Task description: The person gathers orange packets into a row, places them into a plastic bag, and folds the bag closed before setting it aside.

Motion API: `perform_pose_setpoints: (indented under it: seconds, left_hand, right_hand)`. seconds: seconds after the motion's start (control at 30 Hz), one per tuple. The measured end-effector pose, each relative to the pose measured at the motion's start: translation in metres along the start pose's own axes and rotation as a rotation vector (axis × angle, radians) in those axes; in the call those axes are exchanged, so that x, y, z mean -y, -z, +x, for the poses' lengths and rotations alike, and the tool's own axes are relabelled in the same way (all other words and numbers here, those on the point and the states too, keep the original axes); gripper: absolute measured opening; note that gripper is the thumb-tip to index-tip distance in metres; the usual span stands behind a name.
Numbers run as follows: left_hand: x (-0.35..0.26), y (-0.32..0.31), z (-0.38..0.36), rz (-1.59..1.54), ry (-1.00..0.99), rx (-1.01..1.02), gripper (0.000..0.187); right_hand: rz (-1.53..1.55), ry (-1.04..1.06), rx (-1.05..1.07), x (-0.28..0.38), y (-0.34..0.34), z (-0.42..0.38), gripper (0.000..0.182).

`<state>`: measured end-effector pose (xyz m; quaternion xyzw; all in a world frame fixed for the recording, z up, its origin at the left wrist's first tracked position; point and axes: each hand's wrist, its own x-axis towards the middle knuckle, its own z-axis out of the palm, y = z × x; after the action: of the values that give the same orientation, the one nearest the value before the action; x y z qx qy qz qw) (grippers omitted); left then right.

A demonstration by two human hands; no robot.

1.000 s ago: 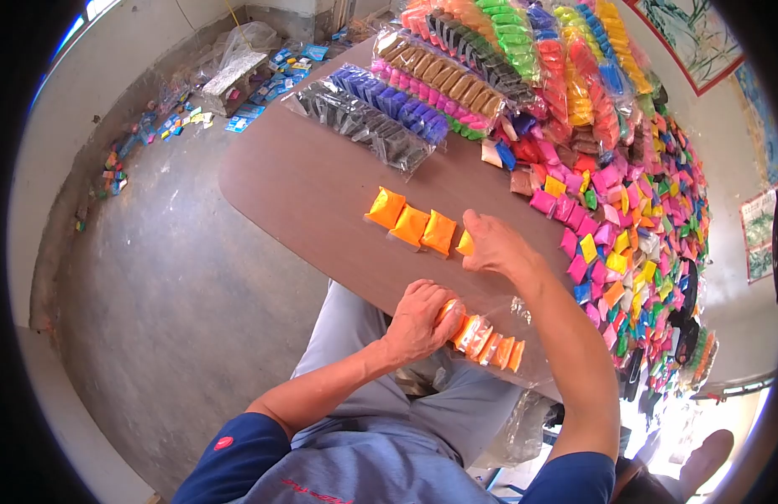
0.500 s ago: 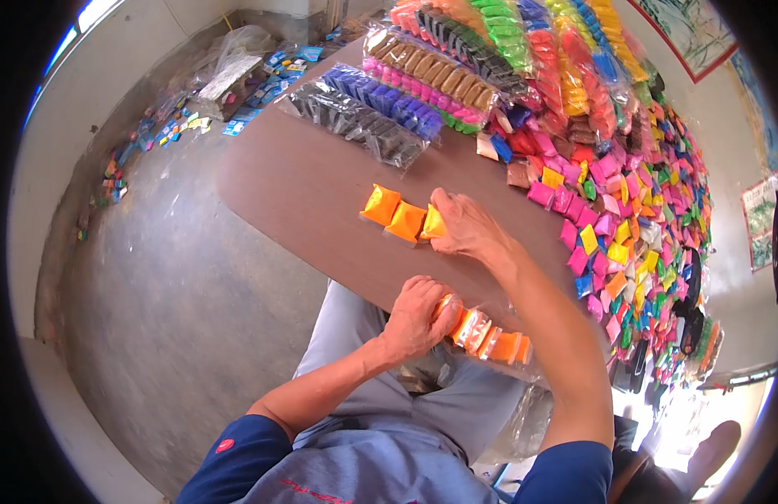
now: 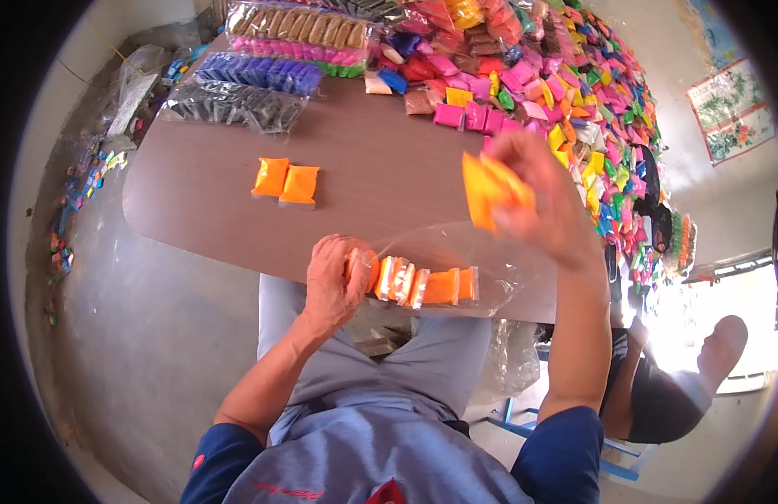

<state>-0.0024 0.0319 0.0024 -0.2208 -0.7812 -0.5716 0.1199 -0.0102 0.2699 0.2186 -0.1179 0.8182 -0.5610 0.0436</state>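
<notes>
My left hand (image 3: 332, 281) is closed around one end of a clear plastic bag (image 3: 494, 281) at the table's near edge. Inside the bag lies a row of orange packets (image 3: 440, 287), some edge-on. Raised above the table to the right, my right hand (image 3: 544, 202) pinches an orange packet (image 3: 488, 190); it looks like more than one pressed together, but blur hides the count. Two more orange packets (image 3: 300, 185) lie side by side on the brown table (image 3: 389, 185), left of the middle.
Filled bags of brown, pink, blue and black packets (image 3: 259, 74) lie at the far left of the table. A large heap of loose coloured packets (image 3: 523, 84) covers the far right. Another person (image 3: 675, 395) sits at the right. Packets and plastic litter the floor by the wall.
My right hand has lifted orange packet material off the table and carried it right, towards the bag's open side. Two packets stay on the table. My left hand still grips the bag; the view has shifted.
</notes>
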Motion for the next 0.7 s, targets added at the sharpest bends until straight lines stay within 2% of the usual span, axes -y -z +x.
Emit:
perform_pose_setpoints:
  seconds: [0.2, 0.3, 0.4, 0.6, 0.7]
  left_hand:
    - [-0.003, -0.001, 0.0, 0.022, 0.019, -0.002, 0.014]
    - [-0.002, -0.003, 0.0, 0.03, 0.008, -0.001, 0.014]
    - [0.0, -0.003, 0.0, 0.037, -0.009, -0.003, 0.014]
    - [0.005, -0.002, -0.001, 0.025, -0.018, 0.02, 0.014]
    - [0.004, 0.0, -0.001, 0.025, -0.031, 0.022, 0.015]
  right_hand:
    - [0.016, -0.313, -0.178, -0.027, -0.024, -0.09, 0.041]
    - [-0.128, -0.424, -0.199, -0.051, -0.03, -0.106, 0.036]
    - [-0.597, -0.517, -0.243, -0.053, -0.044, -0.099, 0.035]
    - [-0.838, -0.584, -0.162, -0.091, -0.054, -0.102, 0.042]
    - [-0.808, -0.594, -0.106, -0.095, -0.054, -0.099, 0.045]
